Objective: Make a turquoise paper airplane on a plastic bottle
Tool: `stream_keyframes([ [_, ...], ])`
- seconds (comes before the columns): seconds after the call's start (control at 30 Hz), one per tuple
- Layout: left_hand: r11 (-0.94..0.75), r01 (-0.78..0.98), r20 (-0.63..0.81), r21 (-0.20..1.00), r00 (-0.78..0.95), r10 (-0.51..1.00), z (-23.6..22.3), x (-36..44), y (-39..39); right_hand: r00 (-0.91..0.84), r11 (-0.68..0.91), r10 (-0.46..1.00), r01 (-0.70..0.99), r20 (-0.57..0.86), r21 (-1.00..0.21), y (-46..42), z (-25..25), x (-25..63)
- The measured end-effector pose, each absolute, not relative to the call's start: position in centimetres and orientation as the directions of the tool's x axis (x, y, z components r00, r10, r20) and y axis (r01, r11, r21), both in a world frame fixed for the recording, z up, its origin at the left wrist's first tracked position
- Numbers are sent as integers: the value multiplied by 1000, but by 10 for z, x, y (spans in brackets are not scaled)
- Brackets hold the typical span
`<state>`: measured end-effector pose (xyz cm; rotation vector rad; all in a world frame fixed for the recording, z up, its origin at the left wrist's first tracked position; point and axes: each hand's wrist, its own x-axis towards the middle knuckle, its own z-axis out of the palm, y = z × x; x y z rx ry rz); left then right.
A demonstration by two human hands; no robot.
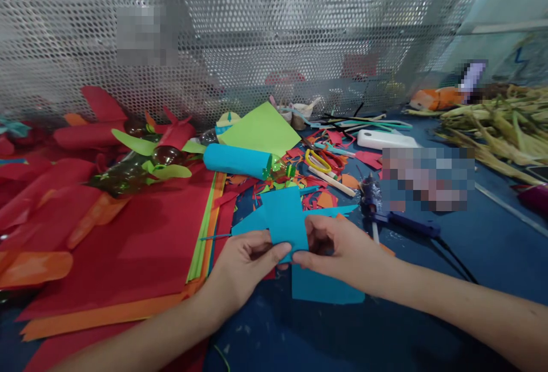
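Note:
A small piece of blue paper (285, 215) is held upright between both my hands, low over the table. My left hand (252, 258) pinches its lower left edge, thumb in front. On the lower right edge, my right hand (331, 246) grips it with thumb and fingers, some of them hidden behind the sheet. Below lies another blue sheet (327, 286) on the table, and more blue cut pieces (250, 222) show behind. Further back, a green plastic bottle wrapped in blue paper (240, 161) lies on its side.
Red sheets (141, 241) and red paper-wrapped bottles (92, 132) fill the left. Yellow-handled scissors (317, 161), paper scraps and a light green sheet (261, 132) lie behind. At right are a glue gun (411, 225) with its cord and dried husks (483, 126); a perforated metal panel (274, 24) stands behind.

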<state>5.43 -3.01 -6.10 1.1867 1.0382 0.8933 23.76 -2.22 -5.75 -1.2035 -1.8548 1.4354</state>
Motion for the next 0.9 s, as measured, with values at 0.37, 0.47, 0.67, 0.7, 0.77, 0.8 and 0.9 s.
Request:
stream_keyframes([
  [0.37, 240, -46, -194, 970, 450, 872, -77, 47, -25, -462, 139, 882, 433, -88, -890, -16, -60, 239],
  [0.47, 239, -2, -215, 971, 436, 874, -78, 47, -26, -457, 172, 886, 477, -76, -862, -17, -60, 240],
  [0.67, 249, 8, -230, 968, 418, 879, -78, 48, -27, -481, 171, 871, 482, -96, -859, -16, -64, 241],
  [0.7, 250, 2, -228, 968, 420, 878, -77, 48, -27, -486, 171, 868, 480, -99, -861, -16, -65, 241],
  [0.77, 255, -9, -228, 967, 425, 876, -76, 49, -27, -491, 170, 865, 478, -103, -862, -16, -66, 241],
  [0.8, 260, -13, -230, 966, 425, 875, -76, 50, -28, -492, 167, 864, 477, -105, -863, -16, -66, 241],
  [0.9, 268, -21, -234, 963, 428, 873, -76, 50, -28, -493, 166, 863, 478, -107, -862, -15, -67, 241],
])
